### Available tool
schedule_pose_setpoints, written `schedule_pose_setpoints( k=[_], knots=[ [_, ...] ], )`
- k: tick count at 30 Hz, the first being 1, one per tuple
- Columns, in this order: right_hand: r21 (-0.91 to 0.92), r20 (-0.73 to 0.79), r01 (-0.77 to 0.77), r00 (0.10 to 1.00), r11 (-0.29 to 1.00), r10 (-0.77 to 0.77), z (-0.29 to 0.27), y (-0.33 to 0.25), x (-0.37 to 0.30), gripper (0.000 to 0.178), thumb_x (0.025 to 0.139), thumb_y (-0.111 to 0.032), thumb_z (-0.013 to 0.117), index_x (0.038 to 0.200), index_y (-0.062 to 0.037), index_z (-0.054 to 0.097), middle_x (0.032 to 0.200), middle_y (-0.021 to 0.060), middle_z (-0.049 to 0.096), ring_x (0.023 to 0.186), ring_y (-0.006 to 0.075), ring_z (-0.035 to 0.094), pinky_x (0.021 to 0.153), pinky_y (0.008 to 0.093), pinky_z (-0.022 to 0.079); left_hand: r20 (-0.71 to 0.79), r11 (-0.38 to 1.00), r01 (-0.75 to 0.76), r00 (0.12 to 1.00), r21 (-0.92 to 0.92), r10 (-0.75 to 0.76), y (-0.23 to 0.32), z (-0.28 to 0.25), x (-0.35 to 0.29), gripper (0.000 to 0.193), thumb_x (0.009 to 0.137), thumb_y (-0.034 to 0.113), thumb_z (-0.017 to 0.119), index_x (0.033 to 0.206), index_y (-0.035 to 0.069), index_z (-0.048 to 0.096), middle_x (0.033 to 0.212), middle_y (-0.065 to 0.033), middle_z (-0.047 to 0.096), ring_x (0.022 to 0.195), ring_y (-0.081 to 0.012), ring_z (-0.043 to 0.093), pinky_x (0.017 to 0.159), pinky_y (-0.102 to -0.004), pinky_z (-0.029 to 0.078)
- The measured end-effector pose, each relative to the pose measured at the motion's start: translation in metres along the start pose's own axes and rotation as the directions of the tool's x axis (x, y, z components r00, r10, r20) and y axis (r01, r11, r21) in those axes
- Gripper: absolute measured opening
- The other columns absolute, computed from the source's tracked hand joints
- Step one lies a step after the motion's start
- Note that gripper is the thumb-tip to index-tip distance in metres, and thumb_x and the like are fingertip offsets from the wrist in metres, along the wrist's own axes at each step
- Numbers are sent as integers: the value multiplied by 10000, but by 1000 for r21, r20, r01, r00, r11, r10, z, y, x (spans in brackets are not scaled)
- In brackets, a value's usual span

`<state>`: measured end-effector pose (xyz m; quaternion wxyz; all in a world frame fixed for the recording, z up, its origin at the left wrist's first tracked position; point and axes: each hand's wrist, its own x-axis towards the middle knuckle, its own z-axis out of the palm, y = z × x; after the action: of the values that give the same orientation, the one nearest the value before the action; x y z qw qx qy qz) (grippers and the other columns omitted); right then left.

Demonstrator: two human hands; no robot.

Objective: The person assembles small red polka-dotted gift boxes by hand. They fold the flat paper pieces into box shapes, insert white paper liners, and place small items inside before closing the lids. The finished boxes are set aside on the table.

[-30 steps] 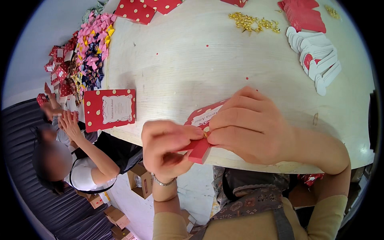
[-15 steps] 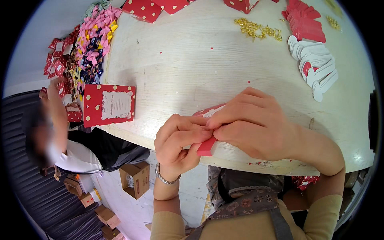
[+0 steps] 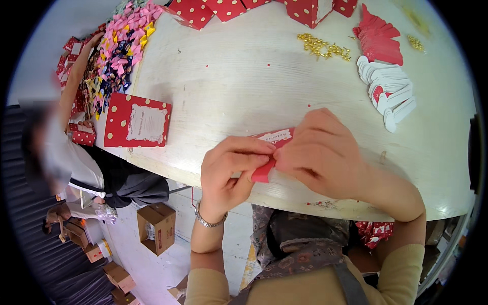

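Observation:
Near the front edge of the table, both hands are closed on a small red cardboard piece (image 3: 277,135) with a white label. My left hand (image 3: 229,168) pinches it from the left, and a plain red end (image 3: 261,175) sticks out below the fingers. Fingertips of my right hand (image 3: 325,155) press on it from the right, close to the left thumb and forefinger. The fingers hide the middle of the piece, and anything small between them cannot be made out. A red polka-dot box (image 3: 116,122) with a white label lies to the left, apart from my hands.
Gold paper fasteners (image 3: 325,47) lie in a pile at the back. White paper strips (image 3: 391,86) and red cut-outs (image 3: 381,43) are stacked at right. Wrapped sweets (image 3: 127,30) heap at the far left, where a co-worker's arm (image 3: 76,76) reaches. Polka-dot boxes (image 3: 223,7) line the back.
My right fingers have shifted slightly on the red piece, and more of its label shows. At left, the co-worker's arm and body have moved. The whole view has shifted a little.

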<state>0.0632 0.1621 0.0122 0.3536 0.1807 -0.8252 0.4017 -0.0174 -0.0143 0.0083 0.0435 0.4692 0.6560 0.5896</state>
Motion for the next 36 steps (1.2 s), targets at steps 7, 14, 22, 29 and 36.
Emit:
schedule_pose_setpoints(
  k=[7, 14, 22, 29, 36],
  knots=[
    [215, 171, -274, 956, 937, 240, -9, -7, 11, 200, 709, 23, 692, 799, -73, 540, 695, 15, 534, 677, 179, 526, 566, 301, 431, -147, 981, 135, 977, -137, -155, 2, 9, -4, 226, 758, -51, 690, 907, 16, 534, 882, -97, 647, 754, -124, 605, 643, -233, 499],
    [342, 423, -638, 760, 689, 494, -16, -15, 8, 194, 776, -21, 698, 862, -40, 525, 769, 27, 589, 755, 89, 573, 633, 246, 493, -253, 925, 288, 902, -249, -349, 18, 28, -23, 259, 794, -39, 682, 952, 23, 485, 808, -21, 562, 719, -64, 550, 652, -199, 470],
    [298, 391, -618, 774, 727, 498, -15, -23, 4, 213, 789, -19, 689, 952, -48, 555, 828, 32, 586, 703, 90, 581, 482, 233, 518, -236, 962, 236, 935, -136, -263, 25, 26, -29, 261, 830, -15, 649, 1055, 27, 524, 887, -44, 626, 762, -71, 585, 684, -204, 480],
    [232, 182, -380, 921, 896, 343, -5, -23, -15, 201, 789, -63, 702, 961, -39, 602, 907, 34, 588, 797, 120, 610, 720, 246, 539, -278, 917, 224, 905, -331, -321, 19, 36, -32, 177, 851, 15, 639, 1004, 14, 550, 925, -36, 611, 796, -74, 570, 684, -195, 467],
    [192, 341, -585, 793, 788, 505, -32, -42, -16, 200, 754, -31, 713, 938, -30, 636, 846, 45, 615, 753, 128, 585, 655, 248, 473, -82, 995, 98, 992, 8, -97, 39, 24, -29, 277, 774, 92, 722, 1007, 21, 590, 981, -69, 611, 930, -149, 558, 807, -290, 468]
  ],
)
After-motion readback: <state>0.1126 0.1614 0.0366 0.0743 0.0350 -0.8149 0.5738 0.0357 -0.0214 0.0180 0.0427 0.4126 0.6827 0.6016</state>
